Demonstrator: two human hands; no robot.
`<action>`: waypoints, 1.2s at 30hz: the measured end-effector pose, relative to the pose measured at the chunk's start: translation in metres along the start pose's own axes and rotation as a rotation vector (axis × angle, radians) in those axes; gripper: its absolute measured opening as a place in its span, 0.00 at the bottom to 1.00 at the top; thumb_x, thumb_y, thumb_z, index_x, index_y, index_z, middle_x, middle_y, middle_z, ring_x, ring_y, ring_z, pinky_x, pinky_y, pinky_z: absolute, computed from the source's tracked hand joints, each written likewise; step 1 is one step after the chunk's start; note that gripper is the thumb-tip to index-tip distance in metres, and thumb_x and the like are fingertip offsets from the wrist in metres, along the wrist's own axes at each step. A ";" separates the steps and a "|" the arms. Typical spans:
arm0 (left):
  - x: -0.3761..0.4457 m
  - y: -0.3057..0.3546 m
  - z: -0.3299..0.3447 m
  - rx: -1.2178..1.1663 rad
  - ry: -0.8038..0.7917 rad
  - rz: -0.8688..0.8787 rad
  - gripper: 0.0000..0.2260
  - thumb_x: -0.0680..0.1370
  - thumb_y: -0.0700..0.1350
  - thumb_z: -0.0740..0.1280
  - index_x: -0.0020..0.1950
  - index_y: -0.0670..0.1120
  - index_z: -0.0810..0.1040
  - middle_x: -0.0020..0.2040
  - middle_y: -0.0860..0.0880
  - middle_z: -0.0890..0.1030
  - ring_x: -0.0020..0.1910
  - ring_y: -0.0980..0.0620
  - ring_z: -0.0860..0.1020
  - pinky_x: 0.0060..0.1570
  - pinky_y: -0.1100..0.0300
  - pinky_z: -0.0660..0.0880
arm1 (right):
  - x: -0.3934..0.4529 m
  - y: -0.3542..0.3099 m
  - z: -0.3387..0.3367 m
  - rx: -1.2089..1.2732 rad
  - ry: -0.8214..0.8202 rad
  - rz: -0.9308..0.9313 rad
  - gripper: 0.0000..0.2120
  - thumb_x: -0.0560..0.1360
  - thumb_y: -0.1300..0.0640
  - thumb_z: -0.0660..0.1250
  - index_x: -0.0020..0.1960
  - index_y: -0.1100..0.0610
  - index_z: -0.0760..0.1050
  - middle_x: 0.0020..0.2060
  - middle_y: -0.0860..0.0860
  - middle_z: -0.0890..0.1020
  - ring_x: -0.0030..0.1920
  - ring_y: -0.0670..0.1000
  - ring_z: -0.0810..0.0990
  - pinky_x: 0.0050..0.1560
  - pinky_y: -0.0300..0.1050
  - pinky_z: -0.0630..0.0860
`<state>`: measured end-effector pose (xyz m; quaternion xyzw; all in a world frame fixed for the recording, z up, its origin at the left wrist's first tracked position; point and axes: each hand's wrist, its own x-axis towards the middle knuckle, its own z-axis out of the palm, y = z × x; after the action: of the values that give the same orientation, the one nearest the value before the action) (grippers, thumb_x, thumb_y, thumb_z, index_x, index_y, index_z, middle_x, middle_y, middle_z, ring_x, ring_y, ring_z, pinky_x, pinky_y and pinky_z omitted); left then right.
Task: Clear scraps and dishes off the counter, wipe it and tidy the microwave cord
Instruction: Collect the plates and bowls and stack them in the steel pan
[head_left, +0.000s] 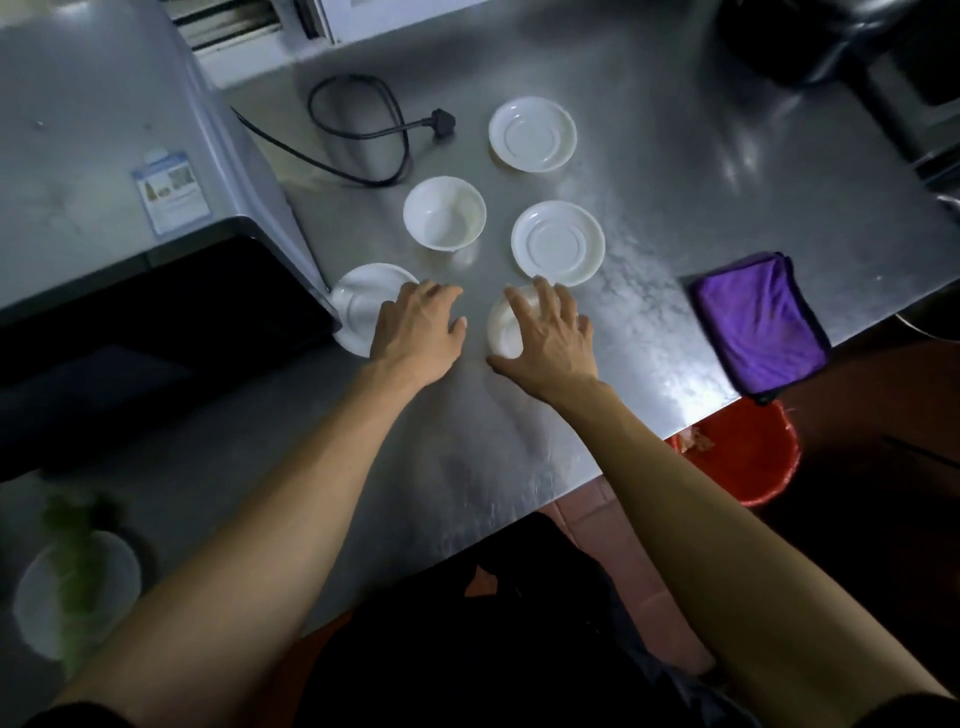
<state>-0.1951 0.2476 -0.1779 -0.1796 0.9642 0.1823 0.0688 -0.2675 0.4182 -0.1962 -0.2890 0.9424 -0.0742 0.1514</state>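
Both hands reach over the tabletop (519, 441) — left hand (418, 332) fingers loose on a white saucer (358, 306), right hand (550, 338) fingers spread on a white bowl (506, 327). Past the fingers — more dishes, the cord (358, 130).

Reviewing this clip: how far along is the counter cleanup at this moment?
Early. Scraps already lie in the red bucket. In hand: the left hand is over a saucer, the right hand over a bowl. Left: three more white dishes on the counter, the purple cloth folded, the cord sprawled.
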 end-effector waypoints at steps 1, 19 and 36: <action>0.005 -0.002 -0.001 0.001 0.011 0.001 0.19 0.80 0.51 0.64 0.70 0.47 0.73 0.66 0.46 0.77 0.65 0.41 0.72 0.56 0.44 0.74 | 0.004 0.000 -0.003 -0.002 0.009 0.005 0.44 0.68 0.35 0.71 0.77 0.45 0.54 0.78 0.53 0.53 0.77 0.61 0.51 0.69 0.63 0.64; 0.125 0.005 -0.007 0.150 -0.001 -0.137 0.28 0.78 0.56 0.66 0.75 0.49 0.63 0.76 0.46 0.62 0.75 0.41 0.59 0.62 0.39 0.71 | 0.124 0.042 -0.032 0.032 -0.070 -0.055 0.43 0.71 0.36 0.70 0.78 0.45 0.53 0.79 0.53 0.52 0.78 0.61 0.49 0.71 0.66 0.60; 0.183 0.001 0.004 0.150 -0.141 -0.225 0.42 0.70 0.65 0.71 0.79 0.58 0.54 0.78 0.45 0.55 0.77 0.38 0.54 0.65 0.33 0.65 | 0.190 0.056 -0.032 0.016 -0.049 -0.112 0.44 0.69 0.32 0.69 0.78 0.44 0.55 0.80 0.53 0.53 0.78 0.61 0.52 0.69 0.65 0.62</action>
<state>-0.3652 0.1913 -0.2176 -0.2675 0.9418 0.1131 0.1696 -0.4565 0.3582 -0.2248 -0.3418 0.9201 -0.0829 0.1723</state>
